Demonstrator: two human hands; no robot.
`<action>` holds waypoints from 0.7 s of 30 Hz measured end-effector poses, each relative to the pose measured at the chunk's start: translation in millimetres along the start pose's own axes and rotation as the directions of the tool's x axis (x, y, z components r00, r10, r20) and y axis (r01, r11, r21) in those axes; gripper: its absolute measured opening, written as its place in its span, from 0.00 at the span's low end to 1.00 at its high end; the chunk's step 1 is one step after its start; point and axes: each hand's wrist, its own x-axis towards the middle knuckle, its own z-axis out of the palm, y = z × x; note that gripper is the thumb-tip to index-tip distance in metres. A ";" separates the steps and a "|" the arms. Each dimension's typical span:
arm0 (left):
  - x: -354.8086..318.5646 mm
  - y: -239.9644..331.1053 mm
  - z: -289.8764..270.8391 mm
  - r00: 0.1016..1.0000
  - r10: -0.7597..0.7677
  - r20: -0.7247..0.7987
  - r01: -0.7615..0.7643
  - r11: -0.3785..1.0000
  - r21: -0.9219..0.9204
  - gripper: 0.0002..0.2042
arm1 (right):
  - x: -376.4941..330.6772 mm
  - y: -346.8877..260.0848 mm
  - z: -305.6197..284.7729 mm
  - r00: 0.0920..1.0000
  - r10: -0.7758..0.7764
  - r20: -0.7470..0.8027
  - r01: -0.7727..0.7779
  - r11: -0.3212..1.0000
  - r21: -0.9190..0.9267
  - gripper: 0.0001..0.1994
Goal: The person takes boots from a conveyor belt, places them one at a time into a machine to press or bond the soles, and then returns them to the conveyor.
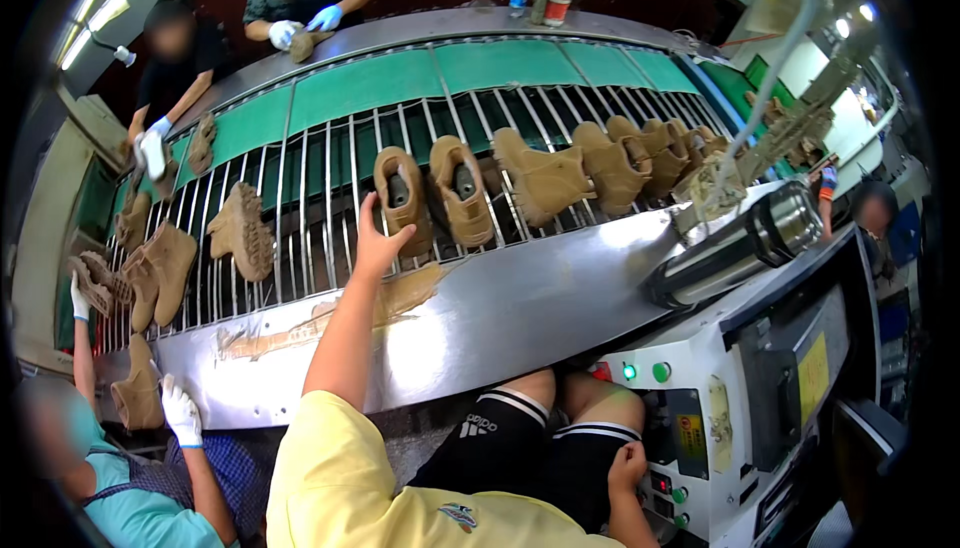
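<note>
My left hand (378, 240) reaches over the metal-bar conveyor (300, 218), thumb and fingers spread. It is at the left side of a tan boot (402, 198), whose opening faces up; whether skin meets boot I cannot tell. Just right of that boot stands a second tan boot (462, 193). A third boot (540, 176) lies tilted, with several more trailing off to the right. My right hand (628, 466) rests curled by my right thigh, beside the white machine (690, 398) with lit buttons. Nothing shows in its fingers.
A steel flask (740, 248) lies on the metal ledge (500, 293). At left, a co-worker's gloved hands (182, 413) are by tan boots (165, 273). Two people work across the conveyor, past its green belt (370, 88). One boot (242, 231) lies sole outward.
</note>
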 end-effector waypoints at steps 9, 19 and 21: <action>31.6 -85.3 -181.8 0.684 -0.011 -0.730 0.611 0.556 0.564 0.41 | -1.3 13.4 7.8 0.999 -0.006 -0.046 0.007 0.999 0.034 0.02; 21.2 -118.1 -240.6 0.699 -0.489 -0.522 0.680 0.678 0.277 0.35 | -2.0 -2.0 13.2 0.996 -0.046 -0.074 0.042 0.998 -0.047 0.04; 19.6 -103.5 -248.8 0.741 -0.430 -0.517 0.641 0.681 0.354 0.31 | -0.4 -0.1 13.8 0.996 -0.080 -0.032 0.078 0.996 -0.050 0.04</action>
